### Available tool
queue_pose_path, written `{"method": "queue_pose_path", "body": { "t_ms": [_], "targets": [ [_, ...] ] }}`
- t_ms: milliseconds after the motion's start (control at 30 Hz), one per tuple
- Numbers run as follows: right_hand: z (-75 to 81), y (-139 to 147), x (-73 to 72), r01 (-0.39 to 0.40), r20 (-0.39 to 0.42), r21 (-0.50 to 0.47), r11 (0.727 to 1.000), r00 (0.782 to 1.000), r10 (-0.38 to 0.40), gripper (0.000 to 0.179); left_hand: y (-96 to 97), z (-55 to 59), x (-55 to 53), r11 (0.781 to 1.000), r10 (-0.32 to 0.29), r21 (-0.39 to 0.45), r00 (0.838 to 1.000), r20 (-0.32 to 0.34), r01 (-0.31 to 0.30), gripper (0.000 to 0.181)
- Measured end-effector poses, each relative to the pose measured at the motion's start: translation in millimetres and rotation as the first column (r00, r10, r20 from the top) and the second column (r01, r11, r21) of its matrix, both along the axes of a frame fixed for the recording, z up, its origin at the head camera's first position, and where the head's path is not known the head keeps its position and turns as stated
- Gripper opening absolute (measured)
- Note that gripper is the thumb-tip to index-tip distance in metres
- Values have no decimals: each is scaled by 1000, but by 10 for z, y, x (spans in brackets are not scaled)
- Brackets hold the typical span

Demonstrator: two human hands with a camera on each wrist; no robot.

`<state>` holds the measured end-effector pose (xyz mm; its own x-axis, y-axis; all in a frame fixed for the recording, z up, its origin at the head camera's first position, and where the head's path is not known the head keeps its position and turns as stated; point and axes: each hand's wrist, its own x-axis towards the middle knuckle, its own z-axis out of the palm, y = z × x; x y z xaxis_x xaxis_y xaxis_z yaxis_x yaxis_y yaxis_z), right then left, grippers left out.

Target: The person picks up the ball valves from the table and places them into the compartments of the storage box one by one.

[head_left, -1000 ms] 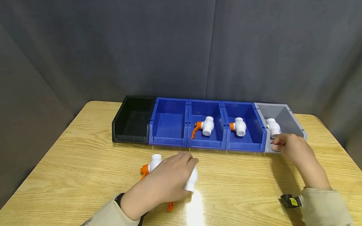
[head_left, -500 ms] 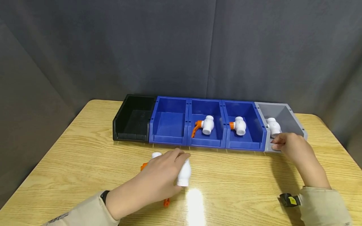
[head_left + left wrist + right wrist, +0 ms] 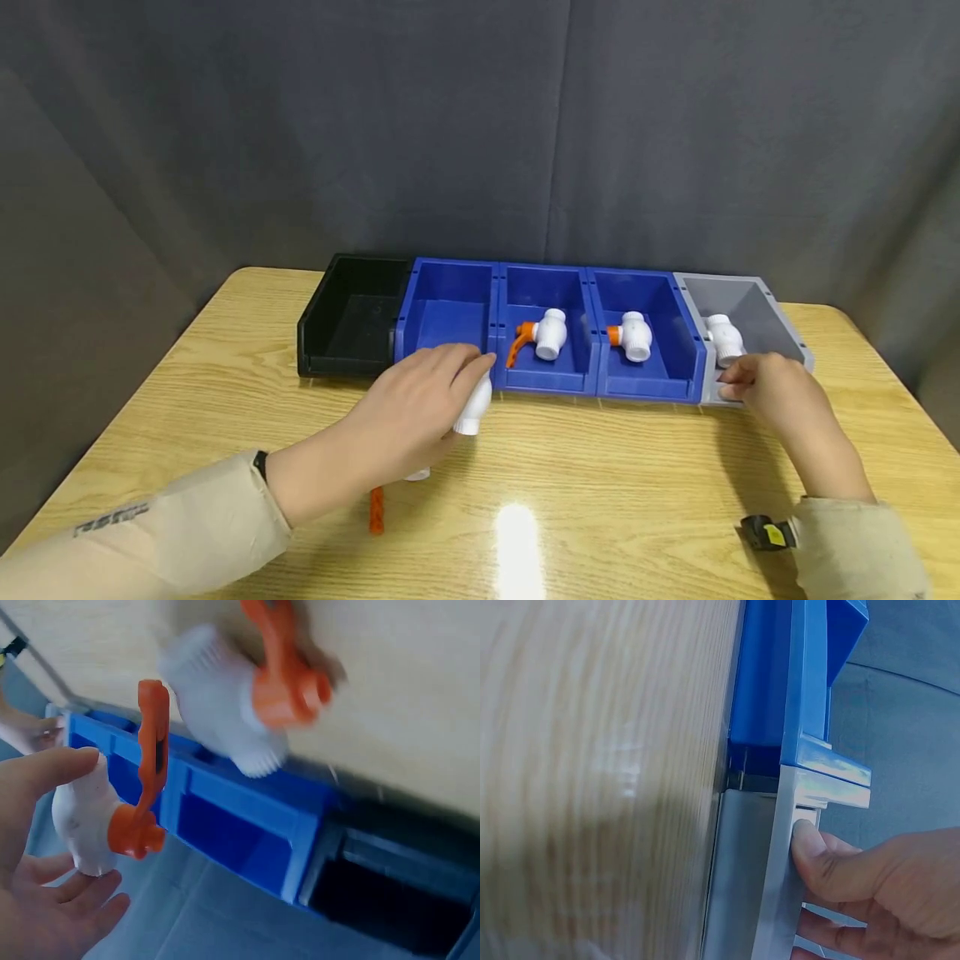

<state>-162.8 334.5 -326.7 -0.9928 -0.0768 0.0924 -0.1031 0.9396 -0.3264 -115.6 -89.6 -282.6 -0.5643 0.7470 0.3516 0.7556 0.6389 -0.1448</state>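
My left hand (image 3: 416,404) holds a white ball valve (image 3: 474,410) with an orange lever, raised over the table in front of the leftmost blue bin (image 3: 447,321). In the left wrist view, thumb and fingers grip the white body (image 3: 81,814) by its two ends, and the lever stands free. Beneath that hand a second ball valve (image 3: 217,701) lies on the table, mostly hidden in the head view. At the far right, my right hand (image 3: 780,392) pinches the front lip of the grey bin (image 3: 772,877), thumb outside. A white valve (image 3: 725,340) lies in that bin.
A black bin (image 3: 348,367) begins the row at the left, followed by three blue bins and the grey one. Ball valves lie in the middle blue bin (image 3: 551,382) and the right blue bin (image 3: 652,389). A dark curtain (image 3: 480,125) hangs behind the wooden table (image 3: 600,500).
My left hand has lifted the ball valve and carried it forward and slightly left, toward the leftmost blue bin. The right hand has stayed at the grey bin's lip.
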Motion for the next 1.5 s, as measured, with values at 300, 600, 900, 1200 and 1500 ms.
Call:
{"method": "queue_pose_path", "body": {
  "t_ms": [300,600,900,1200,1500],
  "targets": [
    [-18,1,38,5,13,-5,1000,1000,-5,7,9,220,-277,993,13,-116,996,-89,-23,80],
    [-30,-1,33,5,12,-1,1000,1000,-5,7,17,297,-545,989,70,-124,990,-122,-85,80],
    [-33,-50,13,2,7,-2,1000,1000,-2,7,1,249,-763,982,153,-104,987,-47,-157,77],
    [-24,-40,1,1,-10,0,1000,1000,-1,5,72,197,-969,975,204,-94,979,23,-201,78],
    [-4,-10,-7,11,2,-8,1000,1000,-11,6,164,138,-1141,950,306,-93,947,94,-297,75]
  ]
}}
